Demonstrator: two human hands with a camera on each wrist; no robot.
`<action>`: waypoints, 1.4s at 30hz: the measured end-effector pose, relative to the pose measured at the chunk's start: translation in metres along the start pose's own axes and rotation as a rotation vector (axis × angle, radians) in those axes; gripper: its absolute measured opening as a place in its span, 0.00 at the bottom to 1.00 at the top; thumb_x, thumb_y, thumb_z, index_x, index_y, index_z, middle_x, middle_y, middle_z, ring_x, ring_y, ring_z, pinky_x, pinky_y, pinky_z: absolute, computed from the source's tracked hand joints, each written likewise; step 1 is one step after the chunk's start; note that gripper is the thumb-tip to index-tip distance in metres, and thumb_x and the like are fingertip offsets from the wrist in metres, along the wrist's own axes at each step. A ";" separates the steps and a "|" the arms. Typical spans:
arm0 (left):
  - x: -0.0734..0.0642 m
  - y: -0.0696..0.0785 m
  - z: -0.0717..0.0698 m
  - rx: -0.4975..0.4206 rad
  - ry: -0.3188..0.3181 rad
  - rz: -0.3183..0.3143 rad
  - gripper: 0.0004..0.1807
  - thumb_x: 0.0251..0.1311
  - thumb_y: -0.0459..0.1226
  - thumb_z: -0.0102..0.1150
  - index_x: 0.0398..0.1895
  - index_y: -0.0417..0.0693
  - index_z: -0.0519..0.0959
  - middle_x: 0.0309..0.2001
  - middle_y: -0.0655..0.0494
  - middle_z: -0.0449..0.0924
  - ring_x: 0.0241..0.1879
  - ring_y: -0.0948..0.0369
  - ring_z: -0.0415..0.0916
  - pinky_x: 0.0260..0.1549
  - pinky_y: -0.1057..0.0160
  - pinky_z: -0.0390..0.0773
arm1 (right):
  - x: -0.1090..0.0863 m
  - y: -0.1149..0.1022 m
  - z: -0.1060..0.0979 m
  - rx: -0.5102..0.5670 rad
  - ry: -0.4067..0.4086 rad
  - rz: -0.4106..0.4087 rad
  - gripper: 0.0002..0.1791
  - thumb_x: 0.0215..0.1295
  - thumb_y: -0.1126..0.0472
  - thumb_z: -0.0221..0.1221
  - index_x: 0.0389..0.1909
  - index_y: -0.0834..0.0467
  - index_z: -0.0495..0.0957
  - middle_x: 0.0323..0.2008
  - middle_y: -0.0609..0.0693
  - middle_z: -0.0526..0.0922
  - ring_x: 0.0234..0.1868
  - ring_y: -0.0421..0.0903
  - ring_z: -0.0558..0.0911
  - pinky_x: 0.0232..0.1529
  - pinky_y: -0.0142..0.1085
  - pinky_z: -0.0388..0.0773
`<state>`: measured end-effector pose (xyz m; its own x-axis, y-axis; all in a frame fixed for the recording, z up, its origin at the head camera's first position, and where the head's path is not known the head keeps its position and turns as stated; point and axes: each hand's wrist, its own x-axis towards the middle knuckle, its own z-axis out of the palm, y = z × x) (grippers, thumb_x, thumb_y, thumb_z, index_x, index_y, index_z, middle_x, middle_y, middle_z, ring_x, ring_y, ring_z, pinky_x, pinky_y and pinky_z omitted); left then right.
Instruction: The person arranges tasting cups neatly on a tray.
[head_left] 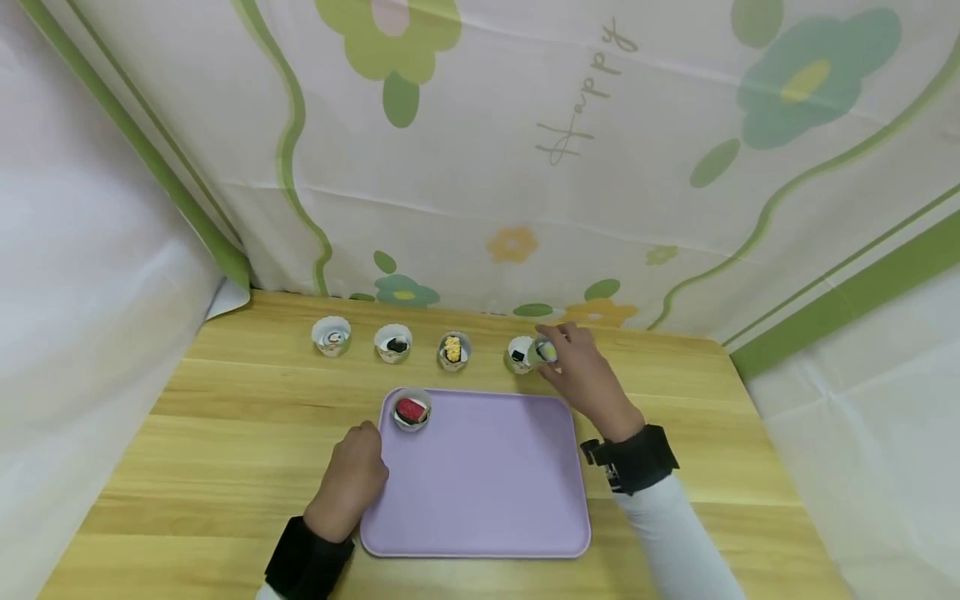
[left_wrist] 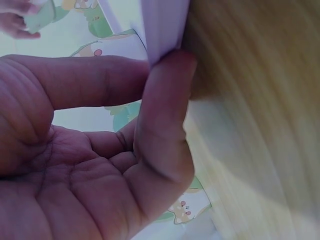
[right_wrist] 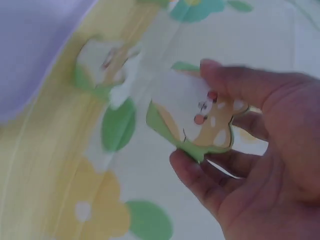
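While a lavender tray [head_left: 480,492] was pinched at its left edge by the left hand [head_left: 351,475], whose bent fingers were closed on the rim, a small paper cup [right_wrist: 172,107] was held by the right hand [head_left: 588,379]. Between that hand's thumb and fingertips, which were spread only as wide as the cup, its wall was gripped from the side. The held cup was printed with a cartoon animal in tan, marked with pale spots, a white muzzle and rosy cheeks; one end was banded in green, and the other was cut in a wavy line. Its contents were seen only as something yellowish and dark, too small to be told.

Just left of the right hand, a matching cup [head_left: 519,367] with a black piece inside was placed on the wooden table [head_left: 675,533]. Farther left, a cup of yellow topping [head_left: 464,344] was seen, then two more cups [head_left: 393,358], ahead of the left hand. On the tray, just ahead and to the right of the left hand, a red-topped piece [head_left: 412,409] was held in another cup [head_left: 412,392], by the tray's far left corner.
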<state>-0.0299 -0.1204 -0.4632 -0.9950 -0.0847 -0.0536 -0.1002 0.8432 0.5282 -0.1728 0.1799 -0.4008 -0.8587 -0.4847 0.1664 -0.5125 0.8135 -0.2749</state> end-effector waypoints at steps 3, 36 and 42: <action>0.000 -0.001 0.001 -0.004 0.009 -0.005 0.06 0.44 0.19 0.50 0.29 0.26 0.71 0.23 0.41 0.71 0.24 0.45 0.75 0.22 0.50 0.77 | 0.000 -0.018 0.002 0.013 -0.027 -0.011 0.34 0.59 0.56 0.65 0.66 0.57 0.68 0.54 0.59 0.73 0.55 0.57 0.70 0.43 0.45 0.78; 0.000 0.002 -0.003 0.008 -0.019 -0.004 0.06 0.44 0.19 0.51 0.29 0.25 0.71 0.24 0.41 0.70 0.25 0.47 0.74 0.23 0.50 0.76 | -0.008 -0.097 0.069 -0.013 -0.194 -0.091 0.30 0.56 0.50 0.66 0.59 0.54 0.73 0.46 0.52 0.74 0.45 0.46 0.70 0.40 0.35 0.75; 0.000 0.001 -0.002 0.006 -0.014 -0.003 0.06 0.43 0.19 0.51 0.29 0.26 0.71 0.24 0.41 0.70 0.25 0.46 0.74 0.23 0.50 0.77 | -0.008 -0.098 0.078 -0.026 -0.205 -0.107 0.30 0.56 0.51 0.66 0.59 0.56 0.74 0.45 0.52 0.75 0.44 0.46 0.70 0.41 0.35 0.75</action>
<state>-0.0301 -0.1206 -0.4613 -0.9946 -0.0799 -0.0665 -0.1029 0.8460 0.5232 -0.1158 0.0794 -0.4493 -0.7831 -0.6219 -0.0031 -0.6031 0.7605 -0.2406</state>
